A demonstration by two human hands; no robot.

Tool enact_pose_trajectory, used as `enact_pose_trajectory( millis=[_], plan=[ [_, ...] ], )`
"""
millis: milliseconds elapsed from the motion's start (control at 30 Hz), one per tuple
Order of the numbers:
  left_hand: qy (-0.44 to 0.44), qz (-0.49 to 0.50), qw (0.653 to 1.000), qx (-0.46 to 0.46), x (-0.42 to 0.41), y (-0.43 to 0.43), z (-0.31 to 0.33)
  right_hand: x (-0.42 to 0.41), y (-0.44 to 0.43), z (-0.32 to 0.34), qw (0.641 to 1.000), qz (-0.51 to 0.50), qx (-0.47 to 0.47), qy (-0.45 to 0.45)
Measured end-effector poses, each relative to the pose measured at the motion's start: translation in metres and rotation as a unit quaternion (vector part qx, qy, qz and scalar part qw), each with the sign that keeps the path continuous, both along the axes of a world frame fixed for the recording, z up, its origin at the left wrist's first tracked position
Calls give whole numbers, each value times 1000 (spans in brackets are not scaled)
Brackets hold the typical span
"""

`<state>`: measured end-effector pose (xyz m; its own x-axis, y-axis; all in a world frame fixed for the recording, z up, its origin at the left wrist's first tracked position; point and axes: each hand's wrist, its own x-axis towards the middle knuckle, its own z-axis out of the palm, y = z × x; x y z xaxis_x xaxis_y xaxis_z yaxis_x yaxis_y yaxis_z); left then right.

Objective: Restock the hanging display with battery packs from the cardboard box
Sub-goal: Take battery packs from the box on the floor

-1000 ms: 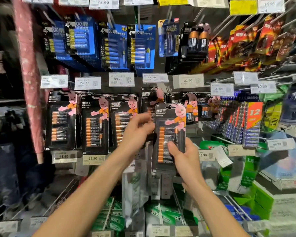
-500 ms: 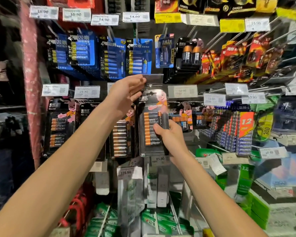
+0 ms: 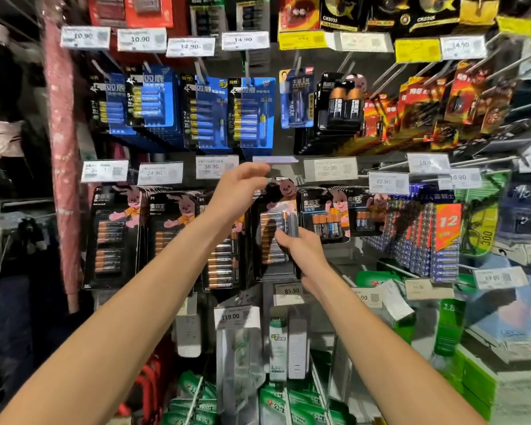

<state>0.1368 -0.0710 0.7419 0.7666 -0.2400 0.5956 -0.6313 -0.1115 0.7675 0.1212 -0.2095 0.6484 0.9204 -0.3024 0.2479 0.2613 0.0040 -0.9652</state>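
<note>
Our right hand grips the battery pack by its lower right edge and holds it upright against the hanging display. Up and to the left of that hand, our left hand curls its fingers at the pack's top. We cannot tell whether they pinch anything.

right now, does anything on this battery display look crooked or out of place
The price tag above the held battery pack is tipped up flat; a white tag lower right of the right hand hangs tilted.

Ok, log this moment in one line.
left hand: pinches battery pack top | right hand: grips its side | status: not yet released
</note>
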Motion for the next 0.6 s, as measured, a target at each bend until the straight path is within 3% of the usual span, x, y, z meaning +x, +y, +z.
enact_pose_trajectory(
  millis=[300, 600],
  plan=[
    [-117, 77, 975, 173, 20, -11, -54, -6, -20, -25, 998, -20, -62, 13],
    [-232, 200, 911, 276, 54, -38, -86, -53, -43, -70, 987, 14, -159, 33]
  ],
)
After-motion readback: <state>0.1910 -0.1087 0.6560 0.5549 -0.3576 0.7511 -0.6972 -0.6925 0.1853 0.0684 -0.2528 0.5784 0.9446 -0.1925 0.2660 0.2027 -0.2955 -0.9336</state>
